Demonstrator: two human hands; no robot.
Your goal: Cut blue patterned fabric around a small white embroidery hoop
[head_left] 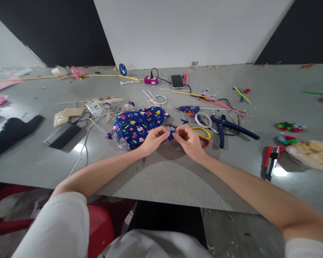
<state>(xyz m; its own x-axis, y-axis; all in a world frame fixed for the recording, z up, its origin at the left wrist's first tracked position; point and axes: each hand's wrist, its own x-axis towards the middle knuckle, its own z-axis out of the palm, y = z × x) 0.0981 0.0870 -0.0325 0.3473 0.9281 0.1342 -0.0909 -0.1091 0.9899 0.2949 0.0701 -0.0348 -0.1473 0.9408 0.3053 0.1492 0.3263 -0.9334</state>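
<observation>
One small blue scrap (170,136) is sitting above the table (161,179), the left hand (154,139) and right hand (190,141) pinching it between their fingertips, likely for fine control. Patterned cloth (138,123) is lying beside the left; beyond, a glue gun (187,108) is resting, seemingly within reach.

The patterned cloth (141,123) is blue with multicoloured figures; the tabletop (258,111) is grey, the stool (99,225) red.
</observation>
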